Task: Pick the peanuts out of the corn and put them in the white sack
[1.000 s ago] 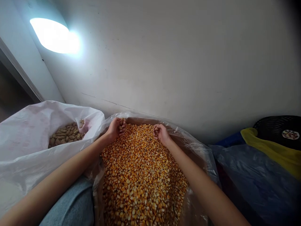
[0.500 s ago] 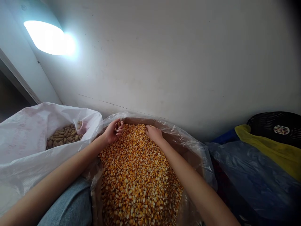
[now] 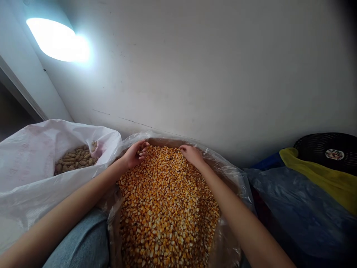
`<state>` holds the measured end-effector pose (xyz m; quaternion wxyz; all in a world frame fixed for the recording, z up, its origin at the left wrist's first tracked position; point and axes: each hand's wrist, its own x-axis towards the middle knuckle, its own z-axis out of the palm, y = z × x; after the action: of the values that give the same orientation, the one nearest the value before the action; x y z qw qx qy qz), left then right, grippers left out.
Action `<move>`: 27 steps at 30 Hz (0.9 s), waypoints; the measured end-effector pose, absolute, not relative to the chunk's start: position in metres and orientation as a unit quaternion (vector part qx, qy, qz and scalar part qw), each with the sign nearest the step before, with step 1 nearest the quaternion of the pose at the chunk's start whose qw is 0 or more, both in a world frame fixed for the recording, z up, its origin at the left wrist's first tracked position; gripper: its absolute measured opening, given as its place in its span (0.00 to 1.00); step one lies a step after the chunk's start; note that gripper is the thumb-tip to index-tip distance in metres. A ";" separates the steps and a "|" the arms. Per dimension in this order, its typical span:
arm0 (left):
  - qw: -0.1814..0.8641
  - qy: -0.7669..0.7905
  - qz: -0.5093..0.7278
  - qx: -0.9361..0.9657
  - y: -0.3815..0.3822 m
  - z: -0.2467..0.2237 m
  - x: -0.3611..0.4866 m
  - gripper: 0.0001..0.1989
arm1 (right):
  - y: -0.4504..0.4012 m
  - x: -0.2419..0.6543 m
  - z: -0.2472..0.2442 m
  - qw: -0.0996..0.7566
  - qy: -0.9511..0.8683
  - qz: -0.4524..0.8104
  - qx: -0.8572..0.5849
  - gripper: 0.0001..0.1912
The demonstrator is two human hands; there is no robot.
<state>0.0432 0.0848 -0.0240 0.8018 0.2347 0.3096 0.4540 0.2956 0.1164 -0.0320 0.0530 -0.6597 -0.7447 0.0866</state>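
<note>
A broad off-white plaster wall (image 3: 195, 74) fills most of the view, with faint scuffs and a glaring oval wall lamp (image 3: 55, 39) at upper left. Below it sits a crinkled clear plastic liner (image 3: 225, 173) with brown card showing through, heaped with dried orange-yellow corn kernels (image 3: 167, 212), small, glossy and loose; its lower part is cut off by the frame. Just left of it, a white woven sack (image 3: 33, 156) folds open around knobbly tan unshelled peanuts (image 3: 75, 160), partly hidden by its rim. To the right lie a slick dark blue plastic sheet (image 3: 295, 212), a yellow cloth (image 3: 329, 178) and a round black ribbed object (image 3: 326, 150), hard to make out. A pale denim-covered leg (image 3: 78, 242) shows at the bottom. The left hand (image 3: 135, 154) curls at the far edge of the heap, fingers bent toward the palm — whether it pinches kernels, I cannot tell. The right hand (image 3: 192, 155) lies palm-down on the kernels, fingers together and gently curved.
</note>
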 end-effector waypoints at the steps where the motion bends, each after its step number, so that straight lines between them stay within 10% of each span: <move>1: 0.800 0.314 0.453 0.236 0.085 -0.024 0.044 0.06 | 0.117 0.294 -0.036 0.034 -0.751 0.058 -0.657 0.16; 7: 0.786 0.343 0.448 0.251 0.083 -0.020 0.046 0.02 | 0.116 0.291 -0.047 0.050 -0.753 0.073 -0.652 0.12; 15: 0.796 0.341 0.442 0.234 0.084 -0.021 0.043 0.06 | 0.112 0.307 -0.038 0.393 -0.495 0.594 -0.498 0.13; 27: 0.787 0.363 0.438 0.241 0.084 -0.020 0.044 0.05 | 0.095 0.262 -0.046 0.030 -0.771 0.140 -0.620 0.11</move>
<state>0.0443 0.0837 -0.0204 0.7866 0.2411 0.3628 0.4377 0.2620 0.0946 -0.0457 0.0300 -0.6203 -0.7712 0.1402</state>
